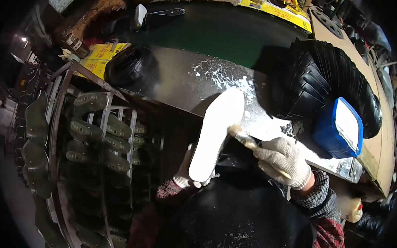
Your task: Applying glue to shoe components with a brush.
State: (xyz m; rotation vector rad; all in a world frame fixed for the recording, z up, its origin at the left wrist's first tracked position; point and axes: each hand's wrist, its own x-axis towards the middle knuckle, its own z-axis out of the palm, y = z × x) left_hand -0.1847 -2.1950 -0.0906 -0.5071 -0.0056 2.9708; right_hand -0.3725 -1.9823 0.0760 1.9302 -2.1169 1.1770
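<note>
A white, sole-shaped piece (218,129) is held up at the near edge of the work table, its bright white face toward me. My left hand (185,172), in a pale knit glove, grips its narrower lower end from behind, so most of the fingers are hidden. My right hand (283,162), gloved the same way, is closed round the handle of a brush (244,138). The bristles touch the right edge of the sole-shaped piece near its middle. A blue tub (327,132) with white inside its opening stands to the right of my right hand.
Fanned black flat pieces (309,80) stand behind the tub. White smears cover part of the metal table top (174,74). A dark rounded object (132,67) sits on the left. Olive-green shoe-shaped forms (87,131) fill the rack beside me. A handled tool (141,17) lies far back.
</note>
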